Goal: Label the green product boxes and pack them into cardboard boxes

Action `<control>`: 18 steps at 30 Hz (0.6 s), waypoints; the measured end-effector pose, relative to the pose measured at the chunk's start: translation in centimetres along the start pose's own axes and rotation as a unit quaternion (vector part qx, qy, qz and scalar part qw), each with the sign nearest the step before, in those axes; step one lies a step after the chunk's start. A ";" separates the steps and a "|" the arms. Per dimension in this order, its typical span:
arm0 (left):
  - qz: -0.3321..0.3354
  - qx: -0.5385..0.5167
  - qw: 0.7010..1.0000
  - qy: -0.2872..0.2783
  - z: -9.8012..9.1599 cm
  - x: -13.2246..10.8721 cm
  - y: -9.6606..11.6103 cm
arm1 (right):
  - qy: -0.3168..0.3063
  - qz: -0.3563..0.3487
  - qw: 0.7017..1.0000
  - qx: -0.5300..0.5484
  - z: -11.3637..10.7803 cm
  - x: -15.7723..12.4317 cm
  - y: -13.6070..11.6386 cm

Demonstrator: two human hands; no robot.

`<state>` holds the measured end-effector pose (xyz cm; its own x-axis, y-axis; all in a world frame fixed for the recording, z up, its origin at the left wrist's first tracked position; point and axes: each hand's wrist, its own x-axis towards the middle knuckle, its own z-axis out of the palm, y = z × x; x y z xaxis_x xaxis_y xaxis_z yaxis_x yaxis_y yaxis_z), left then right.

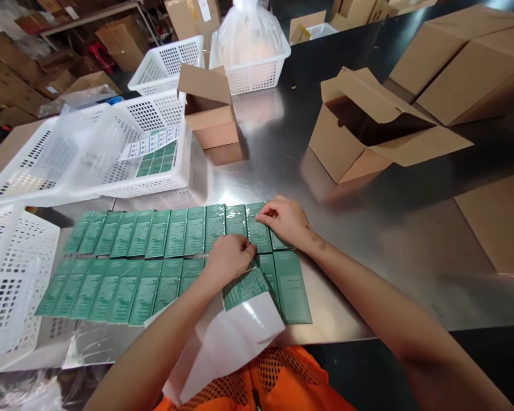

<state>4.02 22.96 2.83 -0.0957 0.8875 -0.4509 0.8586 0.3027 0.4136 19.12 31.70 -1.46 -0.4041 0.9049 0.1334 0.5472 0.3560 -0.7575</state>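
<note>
Two rows of flat green boxes lie side by side on the shiny metal table, with glare on several of them. My left hand is closed over the lower row, its thumb and finger pinched together. A curved white sheet hangs below that hand across the table's front edge; its upper part is hidden by my forearm, and the left fingers seem to hold it. Against the sheet shows a tilted green piece. My right hand pinches at the upper row's right end, touching a green box; what it holds is too small to see.
A white basket behind the rows holds green boxes and a printed label sheet. More white baskets stand left and at the back. A small open carton and a larger open carton stand beyond, with cartons at right.
</note>
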 end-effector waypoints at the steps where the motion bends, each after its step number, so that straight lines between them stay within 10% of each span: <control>1: 0.002 0.015 1.000 -0.001 -0.1 0.1 0.2 | 0.013 0.000 1.000 -0.008 0.1 -0.1 0.0; 8: 0.009 0.078 0.997 -0.015 -0.9 -0.1 0.7 | 0.018 -0.003 1.000 -0.021 -0.1 -0.8 -0.1; 18: 0.001 -0.004 0.991 0.130 -2.5 -3.2 -1.0 | -0.241 -0.048 0.966 0.083 -4.4 -1.8 -1.2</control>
<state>2.23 20.69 5.86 -0.2221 0.9472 -0.2313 0.8552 0.3032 0.4204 22.40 30.68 1.96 -0.7629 0.6423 -0.0744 0.3816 0.3544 -0.8537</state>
